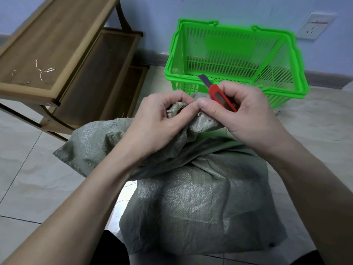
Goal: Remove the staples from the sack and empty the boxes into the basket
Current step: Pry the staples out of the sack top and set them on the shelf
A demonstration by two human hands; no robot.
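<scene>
A grey-green woven sack (200, 203) stands on the tiled floor in front of me, bulging with hidden contents. My left hand (156, 121) grips the bunched top edge of the sack. My right hand (246, 113) holds a red utility knife (217, 94), blade extended and pointing up and away, while its thumb and forefinger pinch the sack edge beside the left fingers. A small metal staple (196, 101) shows between the fingertips. A bright green plastic basket (267, 88) sits just behind the hands; I see nothing inside it.
A wooden tiered shelf (63, 77) stands at the left, with several bent staples (44, 70) lying on its top board. A blue wall with a socket (315, 25) runs behind the basket. Pale floor tiles surround the sack.
</scene>
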